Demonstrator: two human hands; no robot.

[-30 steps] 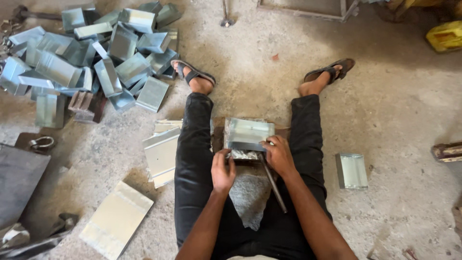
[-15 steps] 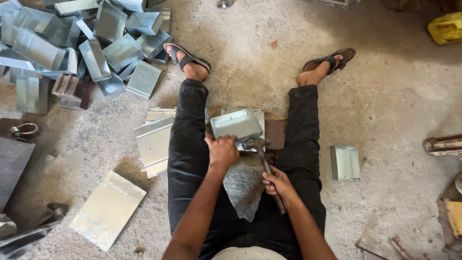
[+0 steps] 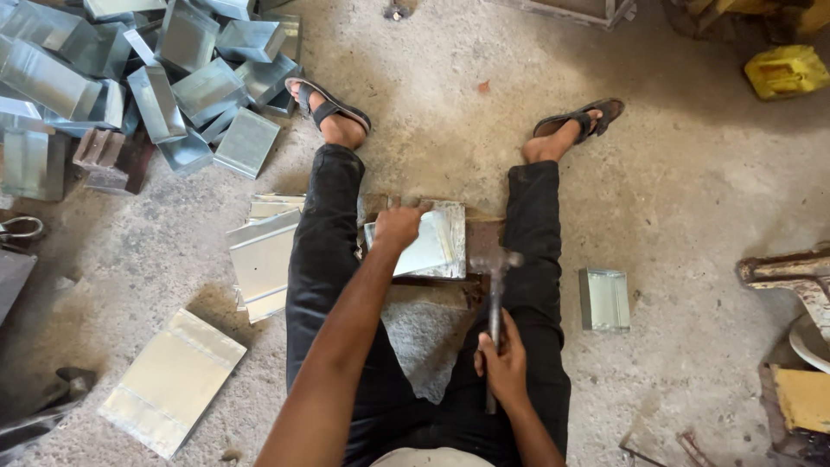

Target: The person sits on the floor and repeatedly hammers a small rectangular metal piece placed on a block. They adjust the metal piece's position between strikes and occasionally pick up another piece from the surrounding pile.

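I sit on a concrete floor with my legs spread. My left hand (image 3: 399,227) grips the top left edge of a folded sheet-metal piece (image 3: 437,246) that lies between my legs on a dark metal bar (image 3: 484,238). My right hand (image 3: 504,363) holds the handle of a hammer (image 3: 495,290). The hammer's head sits just right of the sheet-metal piece, above the bar.
A heap of folded metal boxes (image 3: 130,78) fills the upper left. Flat metal sheets (image 3: 264,255) lie beside my left leg, another sheet (image 3: 173,380) at lower left. A small metal box (image 3: 603,298) rests right of my right leg. A yellow container (image 3: 787,71) sits at upper right.
The sheet-metal piece now lies flatter on the bar, with my left hand at its top edge. My right hand slid down the hammer handle and the head swung up beside the piece.
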